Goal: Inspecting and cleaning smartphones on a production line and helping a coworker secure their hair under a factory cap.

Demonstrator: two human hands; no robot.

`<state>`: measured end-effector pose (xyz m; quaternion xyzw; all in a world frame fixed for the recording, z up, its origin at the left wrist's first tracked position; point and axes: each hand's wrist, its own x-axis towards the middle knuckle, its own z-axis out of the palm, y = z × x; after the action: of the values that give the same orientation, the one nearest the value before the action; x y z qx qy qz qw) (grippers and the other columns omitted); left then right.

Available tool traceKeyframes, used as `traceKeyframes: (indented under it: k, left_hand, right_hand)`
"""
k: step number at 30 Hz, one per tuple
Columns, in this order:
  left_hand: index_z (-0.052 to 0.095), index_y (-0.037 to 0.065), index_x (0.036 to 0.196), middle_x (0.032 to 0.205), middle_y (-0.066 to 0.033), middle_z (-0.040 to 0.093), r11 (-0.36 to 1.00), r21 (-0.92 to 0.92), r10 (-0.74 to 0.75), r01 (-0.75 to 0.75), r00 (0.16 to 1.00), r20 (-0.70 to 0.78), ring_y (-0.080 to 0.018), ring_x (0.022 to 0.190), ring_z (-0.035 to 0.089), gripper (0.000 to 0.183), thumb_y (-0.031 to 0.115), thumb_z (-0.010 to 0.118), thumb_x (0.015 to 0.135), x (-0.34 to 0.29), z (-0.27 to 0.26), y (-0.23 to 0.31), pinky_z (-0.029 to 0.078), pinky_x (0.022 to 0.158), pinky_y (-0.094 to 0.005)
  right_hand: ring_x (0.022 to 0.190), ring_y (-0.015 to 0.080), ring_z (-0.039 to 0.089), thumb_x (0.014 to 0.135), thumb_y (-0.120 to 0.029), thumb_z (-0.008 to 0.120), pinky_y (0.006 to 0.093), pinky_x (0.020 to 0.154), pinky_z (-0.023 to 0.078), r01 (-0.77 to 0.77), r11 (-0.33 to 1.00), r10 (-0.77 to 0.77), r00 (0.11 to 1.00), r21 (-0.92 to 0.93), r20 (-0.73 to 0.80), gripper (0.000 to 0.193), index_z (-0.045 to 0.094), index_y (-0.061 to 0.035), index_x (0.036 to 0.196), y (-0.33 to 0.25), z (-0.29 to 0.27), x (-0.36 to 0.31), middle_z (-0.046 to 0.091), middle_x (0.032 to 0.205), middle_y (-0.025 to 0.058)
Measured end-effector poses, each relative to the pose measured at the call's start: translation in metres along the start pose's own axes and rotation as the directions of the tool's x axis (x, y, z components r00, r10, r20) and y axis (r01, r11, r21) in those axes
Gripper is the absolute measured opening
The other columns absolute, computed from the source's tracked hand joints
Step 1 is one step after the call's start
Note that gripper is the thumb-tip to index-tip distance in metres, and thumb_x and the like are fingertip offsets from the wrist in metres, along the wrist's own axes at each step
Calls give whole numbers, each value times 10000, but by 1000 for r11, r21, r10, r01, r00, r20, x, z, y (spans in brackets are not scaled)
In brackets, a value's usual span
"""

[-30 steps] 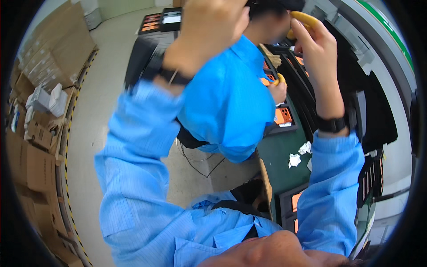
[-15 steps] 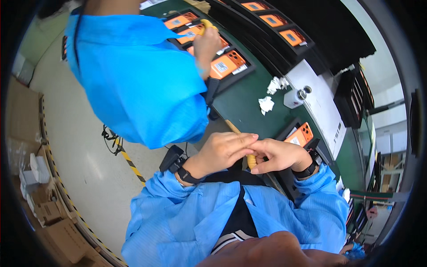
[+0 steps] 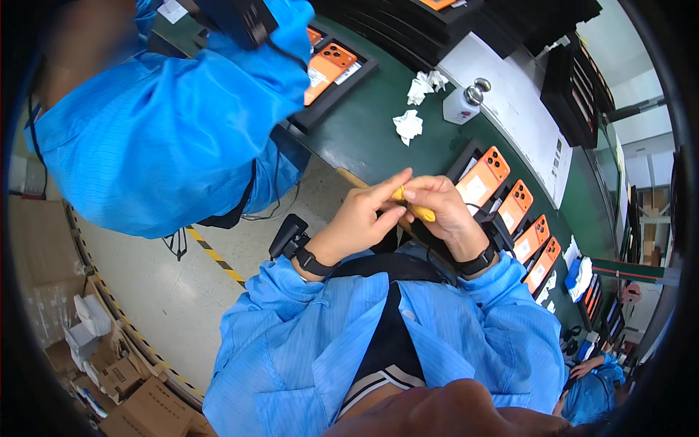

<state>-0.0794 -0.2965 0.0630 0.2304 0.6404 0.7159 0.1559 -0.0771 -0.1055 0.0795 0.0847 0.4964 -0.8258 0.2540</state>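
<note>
My two hands meet in front of my waist. With thumb and fingertips, my right hand [image 3: 450, 213] pinches a small yellow finger cot [image 3: 398, 193]. Another yellow finger cot [image 3: 422, 213] sticks out below, apparently covering a finger of that hand. Facing it, my left hand [image 3: 358, 217] has its index finger and thumb stretched out and apart, the fingertips close to the cot. Whether the cot sits on a left fingertip is hidden. A black strap circles each wrist.
Orange phones [image 3: 513, 206] lie in a row on the green table [image 3: 364, 149] at my right. Crumpled white tissues [image 3: 408, 127] and a white pump bottle [image 3: 461, 104] stand beyond. A co-worker in blue [image 3: 167, 138] is at the left, beside a black phone tray [image 3: 348, 87].
My fingers have shifted, and more yellow now shows between them. The co-worker has moved left, with the arm off the phones. More orange phones have come into view at my right.
</note>
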Motion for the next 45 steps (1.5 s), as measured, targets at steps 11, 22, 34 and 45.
traceKeyframes:
  k: [11,22,34,45]
  left_hand:
    - [636,-9,1223,1009,-62,711,975,-129,-204,179,955,-214,-122,846,690,268,58,528,987,21,13,-34,558,743,-258]
    - [569,0,858,748,-247,637,733,641,111,228,890,-443,-454,742,631,141,68,607,740,82,10,-103,488,669,-531]
    - [603,-41,1162,980,-295,665,750,625,144,216,869,-473,-458,916,642,360,149,591,857,46,6,-75,509,805,-509]
    - [679,7,1056,859,-50,691,651,758,742,-27,234,-629,-92,706,614,193,0,563,901,-122,-110,114,496,618,-238]
  right_hand:
    - [665,86,587,850,-80,731,238,582,449,168,929,-239,953,-328,-188,80,686,-13,849,4,-15,17,668,762,49]
    - [613,95,520,850,-105,734,258,590,447,332,508,-605,794,-795,-56,150,653,13,805,37,-51,29,590,690,28]
    - [528,104,398,972,-280,594,342,482,361,456,332,-541,809,-826,230,473,518,43,635,4,28,21,420,516,64]
    - [615,341,629,953,-115,581,425,549,446,799,-253,-565,335,-545,754,297,583,-50,1243,-51,211,9,622,707,174]
